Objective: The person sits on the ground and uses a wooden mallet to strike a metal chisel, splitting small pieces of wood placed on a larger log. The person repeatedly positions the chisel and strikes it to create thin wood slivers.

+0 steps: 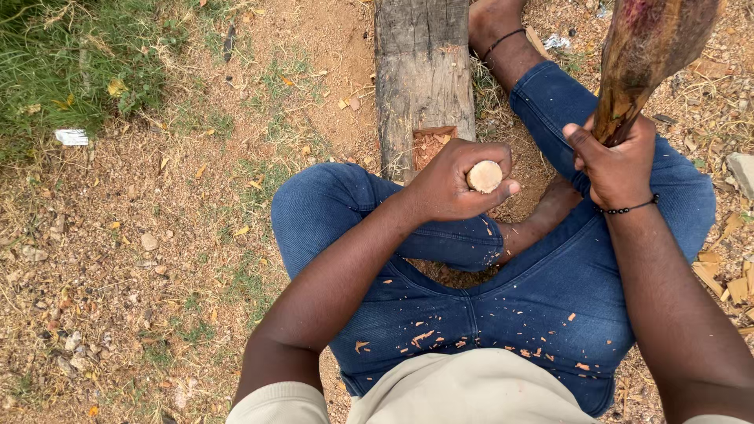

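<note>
- our left hand [454, 182]: fingers wrapped and pressed tight round a pale wooden-handled tool, likely a chisel [484, 176]; only the round butt end shows, the blade is hidden under the hand.
- our right hand [614, 163]: closed round the narrow end of a dark wooden club, a mallet [646, 55], raised above the right knee and running out of the top of the view.
- wooden beam [422, 71]: weathered, grey, lying on the ground between our legs, running away from us; the chisel stands over its near end.
- notch [433, 143]: a squarish, reddish fresh cut in the near end of the beam, just beyond the left hand, with loose chips in it; we judge the hollowing begun but shallow, with most of the cutting left.
- wood chips [422, 338]: orange flakes scattered over our blue jeans [510, 306], more on the ground to the right.
- beaded bracelet [628, 209]: dark, on the right wrist.
- ground [118, 259]: sandy soil, pebbles, dry leaves; grass [63, 63] at the upper left.
</note>
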